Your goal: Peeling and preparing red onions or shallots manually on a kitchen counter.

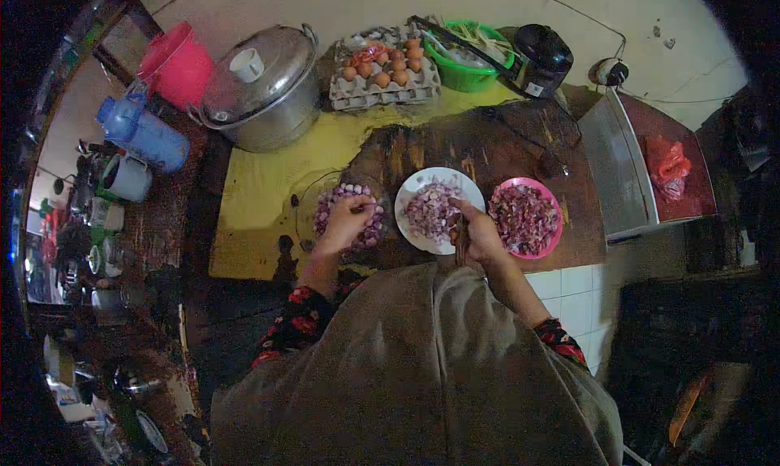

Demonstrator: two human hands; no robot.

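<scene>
My left hand [348, 225] is at a pile of whole peeled shallots [373, 234], its fingertips pinched together. Whether a shallot sits between them is too small to tell. The pile appears to lie in a clear bowl with a faint outline. My right hand [484, 237] grips a knife [461, 243], which points down towards me at the right rim of a white plate [404, 237]. Chopped shallots [431, 207] cover the middle of that plate. Just right of the hand stands a pink bowl [559, 225] full of reddish-purple pieces [523, 219], perhaps shallot skins.
Along the back stand a lidded metal pot [280, 112] with a white cup [247, 65] on top, an egg tray [390, 94], a green basin [466, 79] and a black rice cooker [542, 57]. A blue jug [149, 137] and pink bucket [177, 67] are at left.
</scene>
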